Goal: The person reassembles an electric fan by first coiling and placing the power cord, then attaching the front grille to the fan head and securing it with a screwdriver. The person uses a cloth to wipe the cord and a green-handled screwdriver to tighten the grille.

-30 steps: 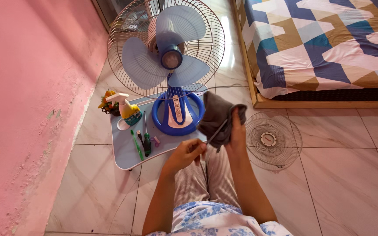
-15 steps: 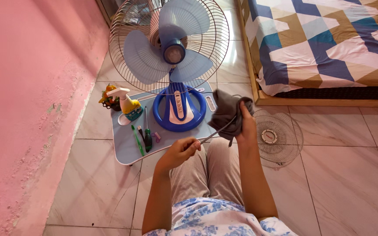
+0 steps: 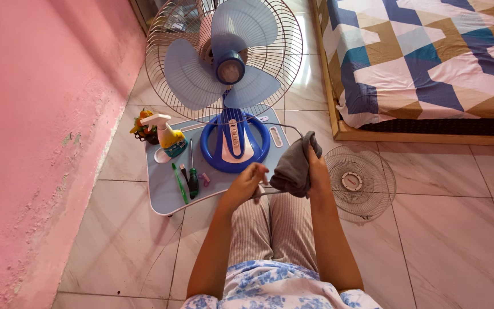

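Observation:
My left hand (image 3: 248, 182) pinches a thin metal wire ring (image 3: 284, 125) that loops up over the fan's base. My right hand (image 3: 317, 170) grips a dark grey cloth (image 3: 293, 167) wrapped around the same ring, a little to the right of the left hand. Both hands are held above my knees. Just beyond them a blue table fan (image 3: 230, 66) stands with bare blades and only its rear wire guard on, its round blue base (image 3: 235, 146) resting on a pale blue tray (image 3: 164, 194).
On the tray lie a spray bottle (image 3: 167, 136), a screwdriver (image 3: 192, 178) and a green toothbrush (image 3: 178, 184). The fan's front grille (image 3: 360, 182) lies flat on the tiled floor at right. A pink wall (image 3: 30, 143) runs along the left; a bed (image 3: 430, 57) stands at the back right.
My left hand has moved up and to the right, closer to the cloth. My right hand has shifted the cloth slightly to the right along the ring.

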